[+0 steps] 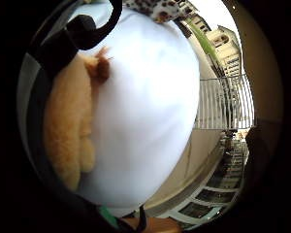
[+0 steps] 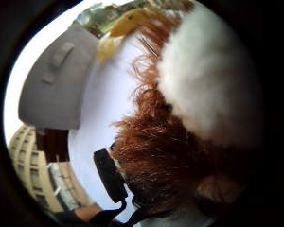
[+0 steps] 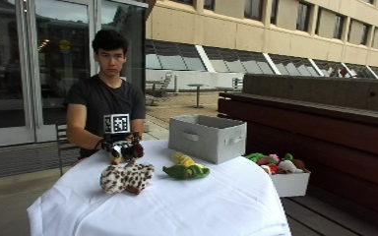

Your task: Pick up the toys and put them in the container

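- Gloved right hand grips a shaggy brown-and-white plush just above the white cloth.
- Spotted plush and green plush lie nearby.
- Boxy grey fabric container stands behind.

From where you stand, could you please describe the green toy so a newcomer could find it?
On the white-draped table, look just in front of the grey fabric container. The green toy lies there beside a yellow toy; it is the only green one on the tabletop.
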Demonstrator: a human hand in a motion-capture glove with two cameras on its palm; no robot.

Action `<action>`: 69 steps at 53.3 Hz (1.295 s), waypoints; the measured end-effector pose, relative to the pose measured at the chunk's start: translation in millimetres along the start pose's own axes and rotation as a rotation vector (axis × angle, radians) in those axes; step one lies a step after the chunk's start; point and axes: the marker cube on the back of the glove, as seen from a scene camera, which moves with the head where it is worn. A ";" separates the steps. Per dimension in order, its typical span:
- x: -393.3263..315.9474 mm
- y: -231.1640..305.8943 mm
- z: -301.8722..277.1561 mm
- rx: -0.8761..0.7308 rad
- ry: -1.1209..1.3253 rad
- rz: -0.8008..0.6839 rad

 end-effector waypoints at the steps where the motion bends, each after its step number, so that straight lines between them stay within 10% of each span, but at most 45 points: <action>1: 1.7 0.4 0.2 0.015 0.008 -0.020; 14: -1.3 -7.1 -10.2 0.406 0.080 -0.096; 32: 17.9 -78.5 -48.4 -0.019 -0.051 0.026; 56: -154.1 -188.7 -312.1 0.167 -0.094 -0.054; 69: -250.2 -256.2 -293.8 0.233 -0.043 -0.179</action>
